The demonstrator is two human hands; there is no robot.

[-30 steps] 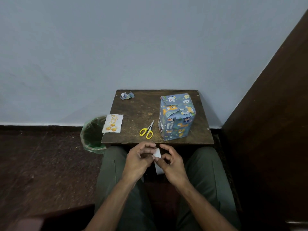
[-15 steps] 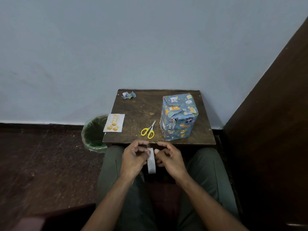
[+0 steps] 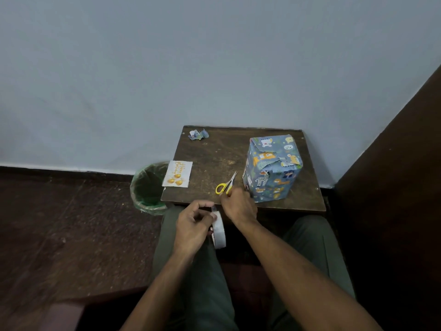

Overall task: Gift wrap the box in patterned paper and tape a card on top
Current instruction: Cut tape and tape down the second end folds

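Our left hand [image 3: 194, 226] held the roll of tape [image 3: 219, 232] over our lap, fingers curled round its near side, thumb and forefinger pinched at the loose end near the top of the roll. Half a second earlier both hands had worked the roll together below the bench edge; now our right hand [image 3: 238, 206] had left it and reached up to the front edge of the bench [image 3: 214, 158]. Its fingers lay curled at the yellow handles of the scissors [image 3: 226, 183], touching them, though we could not tell whether they had closed round a handle. The scissors lay where they had been, blades pointing away from us and to the right.

Just to the right of the scissors stood the box [image 3: 272, 168], fully wrapped in blue paper printed with animals, upright on the right half of the bench, its top fold facing us. It had not moved. The card [image 3: 177, 174], white with gold ornaments, lay flat at the left front corner of the bench, overhanging the edge, well apart from the box. A crumpled scrap of wrapping paper [image 3: 198, 134] sat at the far left corner. A bin [image 3: 146, 187] lined with green plastic stood on the floor beside the bench, partly beneath the card.
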